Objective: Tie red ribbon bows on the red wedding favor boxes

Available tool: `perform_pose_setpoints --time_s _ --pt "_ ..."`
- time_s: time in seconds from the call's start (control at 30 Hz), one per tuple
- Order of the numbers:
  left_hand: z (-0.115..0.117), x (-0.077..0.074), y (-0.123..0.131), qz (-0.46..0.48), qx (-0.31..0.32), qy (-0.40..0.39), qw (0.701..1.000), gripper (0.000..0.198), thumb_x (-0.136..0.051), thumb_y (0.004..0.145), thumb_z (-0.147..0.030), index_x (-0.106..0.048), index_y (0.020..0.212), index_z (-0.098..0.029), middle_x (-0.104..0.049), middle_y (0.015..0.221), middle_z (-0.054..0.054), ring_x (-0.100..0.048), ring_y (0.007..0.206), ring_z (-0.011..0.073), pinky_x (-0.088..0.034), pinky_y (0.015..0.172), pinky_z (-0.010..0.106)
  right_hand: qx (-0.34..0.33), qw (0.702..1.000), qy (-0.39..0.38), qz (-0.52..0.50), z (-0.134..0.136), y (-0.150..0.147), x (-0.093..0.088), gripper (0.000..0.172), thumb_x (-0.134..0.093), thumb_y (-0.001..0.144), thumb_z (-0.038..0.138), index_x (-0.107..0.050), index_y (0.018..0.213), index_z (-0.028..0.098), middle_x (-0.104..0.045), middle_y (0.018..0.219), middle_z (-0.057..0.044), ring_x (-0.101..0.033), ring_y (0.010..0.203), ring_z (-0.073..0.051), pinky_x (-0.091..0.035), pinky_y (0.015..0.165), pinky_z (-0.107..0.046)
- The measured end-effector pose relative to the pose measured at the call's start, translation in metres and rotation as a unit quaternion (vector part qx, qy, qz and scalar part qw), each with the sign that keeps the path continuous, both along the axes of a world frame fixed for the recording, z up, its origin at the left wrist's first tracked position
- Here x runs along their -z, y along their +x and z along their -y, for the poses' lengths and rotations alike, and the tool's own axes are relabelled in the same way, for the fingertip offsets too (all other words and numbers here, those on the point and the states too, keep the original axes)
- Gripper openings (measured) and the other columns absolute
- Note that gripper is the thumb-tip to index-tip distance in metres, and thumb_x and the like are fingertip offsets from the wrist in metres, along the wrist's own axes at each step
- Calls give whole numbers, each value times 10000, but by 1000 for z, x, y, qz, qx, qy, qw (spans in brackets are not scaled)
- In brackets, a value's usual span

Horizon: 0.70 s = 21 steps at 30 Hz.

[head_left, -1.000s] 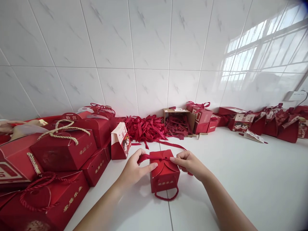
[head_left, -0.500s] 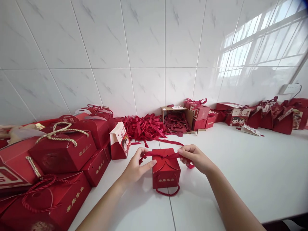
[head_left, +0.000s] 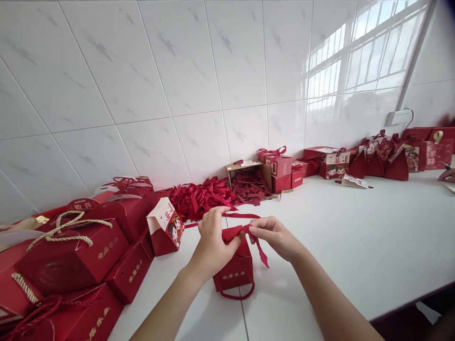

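Observation:
A small red gift box point(head_left: 232, 274) with gold characters stands on the white table in front of me, its red rope handle point(head_left: 237, 297) hanging at the front. Over its top runs a red ribbon point(head_left: 262, 255), one tail dangling at the right. My left hand point(head_left: 215, 241) is at the box's left top, thumb pressing the ribbon near the middle. With thumb and fingers, my right hand point(head_left: 273, 237) pinches the ribbon just right of the middle. The fingers of my left hand partly hide the box top.
Larger red boxes point(head_left: 117, 274) are stacked at the left, beside a small house-shaped box point(head_left: 165, 227). Behind lie a heap of red ribbons point(head_left: 201, 196) and an open carton point(head_left: 229, 177) of dark red pieces. More gift boxes point(head_left: 377, 161) line the wall. Another person's hand point(head_left: 448, 175) shows at the far right.
The view has turned right. My right hand has moved inward to the middle of the ribbon, and my left hand has come over the box top, its thumb on the ribbon.

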State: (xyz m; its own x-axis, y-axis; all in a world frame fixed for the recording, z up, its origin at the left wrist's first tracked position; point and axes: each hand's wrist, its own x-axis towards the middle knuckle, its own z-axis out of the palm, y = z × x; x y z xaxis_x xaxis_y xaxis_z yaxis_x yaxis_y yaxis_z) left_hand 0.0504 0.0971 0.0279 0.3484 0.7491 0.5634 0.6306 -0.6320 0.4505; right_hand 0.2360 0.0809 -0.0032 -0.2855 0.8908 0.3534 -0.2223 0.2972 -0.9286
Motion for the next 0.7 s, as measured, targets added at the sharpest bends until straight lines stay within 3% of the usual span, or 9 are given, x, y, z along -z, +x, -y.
perform_pose_setpoints --time_s 0.13,0.27,0.37,0.47,0.57,0.63,0.7 --pt "-10 1 -2 35 -46 49 997 425 -595 742 -228 -413 1127 -227 -527 1157 91 -492 1122 277 -375 976 475 34 999 -4 41 1 -6 1 293 -638 801 447 -671 695 176 -545 628 11 -482 608 -118 -406 622 -264" --pt "-10 5 -6 46 -79 59 994 431 -597 744 -265 -412 1131 -223 -521 1176 107 -491 1120 291 -370 972 499 168 978 40 114 -3 -17 6 246 -641 798 385 -703 954 205 -650 786 -24 -568 747 -169 -448 752 -311" --pt "-8 8 -3 49 -82 53 994 428 -587 754 -268 -421 1147 -230 -535 1178 108 -495 1128 300 -358 975 505 194 967 84 139 -7 -27 10 299 -619 815 337 -680 1083 221 -661 782 -23 -567 763 -178 -440 807 -336" --pt "-7 9 2 57 -75 30 995 390 -580 762 -266 -451 1129 -237 -554 1192 100 -490 1149 298 -324 1005 508 182 968 106 137 -8 -34 10 204 -566 846 325 -692 942 197 -654 801 -34 -522 725 -168 -430 747 -325" --pt "-5 6 0 88 -71 -74 991 396 -574 763 -262 -450 1138 -233 -566 1181 97 -501 1147 278 -320 1022 498 168 974 86 123 -7 -39 10 183 -536 858 329 -623 781 188 -603 758 -26 -483 685 -159 -416 679 -312" --pt "-3 4 -6 81 -39 -143 986 380 -549 786 -250 -455 1155 -237 -573 1169 93 -507 1155 259 -338 1019 476 179 971 84 134 -4 -41 12 144 -540 851 294 -577 750 198 -576 777 -22 -490 739 -173 -416 724 -330" --pt "-1 1 -16 46 7 -164 985 355 -534 811 -243 -484 1162 -257 -568 1193 81 -501 1178 244 -342 1028 449 186 965 101 153 -2 -43 14 100 -533 845 234 -558 752 207 -583 865 -33 -501 866 -203 -400 821 -370"
